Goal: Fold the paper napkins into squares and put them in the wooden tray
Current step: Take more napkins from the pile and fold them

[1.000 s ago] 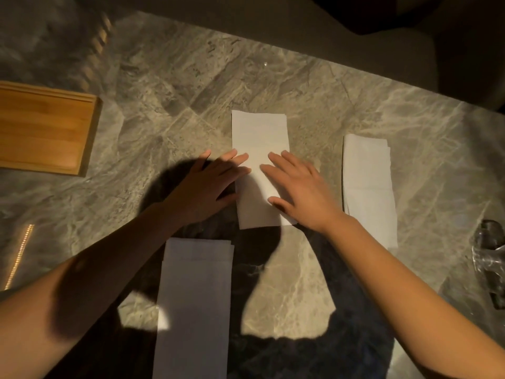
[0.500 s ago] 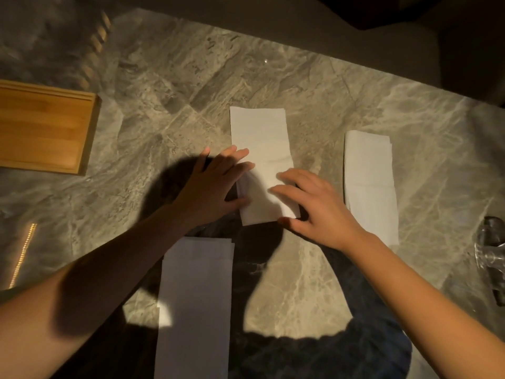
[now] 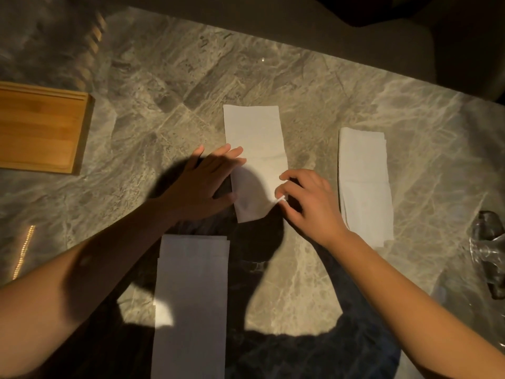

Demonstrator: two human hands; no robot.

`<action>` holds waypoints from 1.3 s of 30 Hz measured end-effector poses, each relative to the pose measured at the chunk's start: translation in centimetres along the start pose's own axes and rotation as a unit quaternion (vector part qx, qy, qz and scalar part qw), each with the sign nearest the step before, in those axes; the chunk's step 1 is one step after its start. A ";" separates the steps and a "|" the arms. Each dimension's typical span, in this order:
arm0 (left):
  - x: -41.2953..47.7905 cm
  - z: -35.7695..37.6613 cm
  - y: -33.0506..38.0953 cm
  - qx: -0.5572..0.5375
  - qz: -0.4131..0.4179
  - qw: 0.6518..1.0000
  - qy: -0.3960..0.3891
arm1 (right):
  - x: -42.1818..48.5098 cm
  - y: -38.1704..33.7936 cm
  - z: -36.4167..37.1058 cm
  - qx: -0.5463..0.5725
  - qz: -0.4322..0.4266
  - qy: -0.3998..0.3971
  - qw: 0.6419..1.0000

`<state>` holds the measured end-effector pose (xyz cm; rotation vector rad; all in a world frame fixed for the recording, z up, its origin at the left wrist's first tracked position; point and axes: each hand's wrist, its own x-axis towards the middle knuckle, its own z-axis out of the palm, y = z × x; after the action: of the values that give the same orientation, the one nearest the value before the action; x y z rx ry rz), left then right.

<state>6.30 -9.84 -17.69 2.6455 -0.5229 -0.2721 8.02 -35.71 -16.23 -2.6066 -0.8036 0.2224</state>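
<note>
A long white paper napkin (image 3: 255, 149) lies in the middle of the marble table. My left hand (image 3: 203, 184) rests flat with straight fingers on its left edge. My right hand (image 3: 308, 201) pinches the napkin's lower right corner, which is lifted a little off the table. A second napkin strip (image 3: 364, 184) lies to the right, and a third (image 3: 191, 302) lies near me under my left forearm. The wooden tray (image 3: 41, 129) sits at the far left with nothing in it.
The marble table (image 3: 164, 91) ends at a dark far edge along the top. A crumpled clear plastic wrapper (image 3: 489, 253) lies at the right edge. My own shadow covers the near middle of the table.
My right hand slid back off the napkin's middle to its lower right corner, curled its fingers and pinched it up. My left hand stayed on the left edge.
</note>
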 end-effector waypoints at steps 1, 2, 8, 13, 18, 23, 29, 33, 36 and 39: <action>-0.1 -0.1 -0.1 0.001 0.008 1.000 -0.005 | 0.1 -0.1 0.1 0.007 0.003 0.004 1.000; -0.1 -0.2 -0.2 0.001 0.014 1.000 -0.010 | 0.1 -0.2 0.0 0.022 0.008 0.011 1.000; -0.3 -0.7 -0.5 -0.027 0.030 0.999 -0.022 | -0.4 -0.9 -0.7 0.151 0.039 0.080 0.984; 0.0 -0.6 0.3 -0.052 0.006 0.999 0.002 | -0.2 -1.9 -1.0 0.237 0.076 0.096 0.964; 0.9 -0.5 1.6 -0.098 -0.064 0.988 0.096 | 0.4 -2.0 -1.2 0.254 0.092 0.050 0.962; 0.5 -0.5 1.7 -0.118 -0.053 0.987 0.099 | 0.7 -0.7 -0.6 0.183 0.123 -0.009 0.975; 0.1 -0.7 2.0 -0.124 -0.053 0.987 0.087 | 2.3 -0.9 -0.3 0.199 0.141 0.077 0.967; 0.2 -0.7 2.3 -0.072 -0.080 0.988 0.112 | 2.5 -1.1 -0.3 0.180 0.147 0.051 0.971; 0.4 -0.6 2.4 -0.074 -0.100 0.984 0.126 | 2.3 -1.2 -0.4 0.192 0.154 0.048 0.968; 0.8 -0.6 2.4 -0.073 -0.111 0.981 0.142 | 2.2 -1.1 -0.2 0.193 0.164 0.057 0.966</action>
<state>6.46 -11.98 -16.15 2.5393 -0.1103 0.0034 9.29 -33.66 -15.67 -2.3365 -0.2513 0.2864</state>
